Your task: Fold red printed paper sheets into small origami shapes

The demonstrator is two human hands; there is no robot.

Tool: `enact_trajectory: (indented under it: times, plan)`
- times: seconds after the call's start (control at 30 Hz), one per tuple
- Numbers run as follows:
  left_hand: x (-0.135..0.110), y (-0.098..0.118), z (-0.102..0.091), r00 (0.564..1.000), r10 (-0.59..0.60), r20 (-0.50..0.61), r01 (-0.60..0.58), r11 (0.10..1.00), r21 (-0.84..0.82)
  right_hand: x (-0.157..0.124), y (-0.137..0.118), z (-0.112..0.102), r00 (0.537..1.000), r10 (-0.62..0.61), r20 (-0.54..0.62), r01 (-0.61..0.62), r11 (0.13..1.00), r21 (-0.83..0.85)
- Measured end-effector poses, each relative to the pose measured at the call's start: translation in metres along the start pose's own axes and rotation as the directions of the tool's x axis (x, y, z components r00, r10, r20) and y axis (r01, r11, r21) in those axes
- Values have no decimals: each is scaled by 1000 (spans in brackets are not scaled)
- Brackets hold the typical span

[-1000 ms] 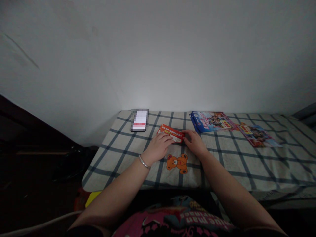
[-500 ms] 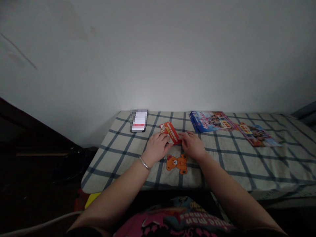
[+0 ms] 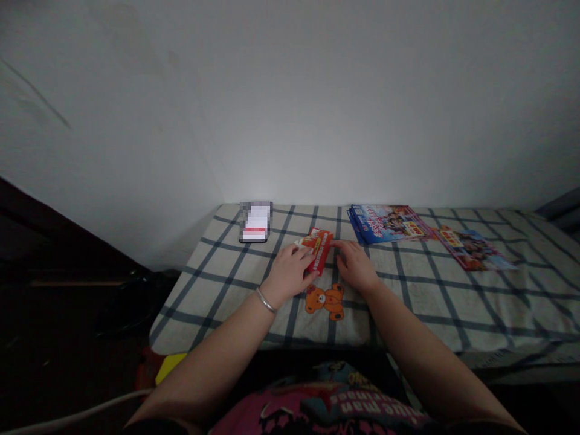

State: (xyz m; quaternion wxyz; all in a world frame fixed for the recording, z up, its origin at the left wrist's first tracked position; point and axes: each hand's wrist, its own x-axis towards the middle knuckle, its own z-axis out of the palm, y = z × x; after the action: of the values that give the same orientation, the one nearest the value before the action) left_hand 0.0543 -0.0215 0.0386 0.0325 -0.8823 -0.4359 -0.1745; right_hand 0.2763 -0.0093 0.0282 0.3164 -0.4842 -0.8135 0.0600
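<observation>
A small red printed leaflet [image 3: 322, 252] with white lettering lies at a slant on the checked cloth. My left hand [image 3: 292, 269] grips its left side, fingers over the top and thumb near the lower corner; that part of the leaflet is hidden. My right hand [image 3: 357, 264] is open at the leaflet's right edge. Its index finger reaches to the edge, touching or nearly so, and the thumb is held apart. Just below both hands is an orange teddy bear print [image 3: 325, 301] on the cloth.
The phone [image 3: 256, 222] with a lit screen is at the back left, close to the wall. Glossy blue-and-pink printed sheets [image 3: 389, 222] are stacked at the back right, and another such sheet [image 3: 473, 248] lies farther right. The checked tablecloth [image 3: 217, 296] covers the table.
The red leaflet has turned clockwise, so its lettering runs more steeply. My left hand has stayed with it, while my right fingers have shifted slightly along its right edge.
</observation>
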Motion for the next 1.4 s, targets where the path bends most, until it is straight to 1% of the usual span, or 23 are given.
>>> enact_trajectory:
  times: [0.1,0.2,0.33,0.47,0.63,0.9,1.0,1.1,1.2,1.3,1.4]
  plan:
    - [1,-6,0,996,80,34,-79,996,-35,0,1,1,1000,-15,-14,14,999,-29]
    - [1,-10,-1,991,123,45,-121,992,-38,0,3,2,998,-41,45,44,998,-54]
    - [0,-10,-4,997,83,-6,-83,997,4,-2,4,2,987,-77,142,88,994,-71]
    - [-2,-9,-7,998,25,-51,-23,999,33,-3,0,-5,988,-68,139,85,989,-119]
    - [-3,-10,-4,999,-8,-50,8,1000,0,-3,-5,-14,987,-59,151,89,976,-200]
    - [0,-12,1,999,0,-34,-2,999,-49,1,-12,-15,965,-153,214,212,934,-288]
    - [1,-11,0,999,14,-43,-16,998,-60,2,-15,-12,973,-134,190,190,927,-322]
    - [2,-9,-2,996,9,-86,-12,999,-41,2,-15,-8,983,-99,153,145,933,-330]
    - [2,-5,-5,993,-35,-115,34,999,-15,2,-14,-5,991,-58,124,98,934,-344]
    - [3,-4,-5,990,-83,-111,84,996,7,4,-13,-3,995,-26,95,58,934,-352]
    - [4,-4,-3,988,-114,-101,118,993,27,6,-11,0,997,13,81,11,955,-295]
